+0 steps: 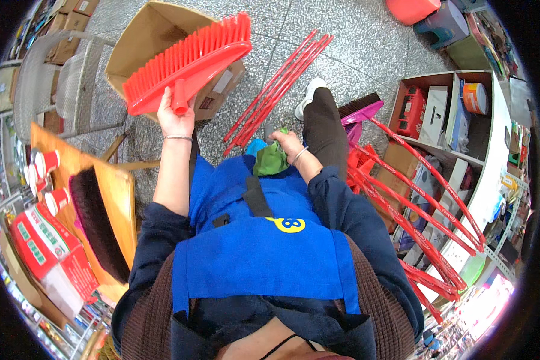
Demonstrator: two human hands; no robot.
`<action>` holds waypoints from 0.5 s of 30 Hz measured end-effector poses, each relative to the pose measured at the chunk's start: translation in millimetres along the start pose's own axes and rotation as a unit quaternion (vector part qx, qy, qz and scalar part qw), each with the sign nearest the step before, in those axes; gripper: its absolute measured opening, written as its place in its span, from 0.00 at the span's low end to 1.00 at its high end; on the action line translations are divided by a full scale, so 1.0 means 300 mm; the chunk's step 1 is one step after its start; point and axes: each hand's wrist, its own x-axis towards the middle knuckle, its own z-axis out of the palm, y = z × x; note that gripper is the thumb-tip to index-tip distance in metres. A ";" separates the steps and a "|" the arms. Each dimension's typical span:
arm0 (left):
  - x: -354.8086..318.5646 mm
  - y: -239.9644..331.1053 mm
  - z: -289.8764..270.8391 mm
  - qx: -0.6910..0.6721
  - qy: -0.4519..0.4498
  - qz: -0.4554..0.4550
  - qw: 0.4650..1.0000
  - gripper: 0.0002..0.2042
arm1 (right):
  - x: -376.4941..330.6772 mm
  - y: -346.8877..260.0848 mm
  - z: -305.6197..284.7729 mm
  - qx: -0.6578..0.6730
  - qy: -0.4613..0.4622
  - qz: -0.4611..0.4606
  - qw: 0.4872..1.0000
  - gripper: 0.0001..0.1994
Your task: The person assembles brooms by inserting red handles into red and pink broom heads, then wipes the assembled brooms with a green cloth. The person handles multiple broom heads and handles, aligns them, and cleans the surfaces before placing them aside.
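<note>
Right hand [289, 146] is bunched around a green cloth [272, 159] by the blue apron [255, 261]. Further out, left hand [176, 120] grips the red broom head [189, 71] at its socket [180, 103], up in the air over/near an open cardboard box [121, 60]. Looks like light, stiff plastic, maybe a bit slick, with springy bristles, so I'd stick with the socket. Red poles [276, 93] lie on the floor beyond.

The red broom head [189, 77] hides part of the cardboard box [144, 36]; the top edge crops a coral tub [412, 8]
</note>
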 end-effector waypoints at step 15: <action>0.508 -0.207 0.098 0.059 0.083 0.041 0.994 0.18 | 0.855 -0.021 -0.239 -0.489 0.178 0.044 0.853 0.20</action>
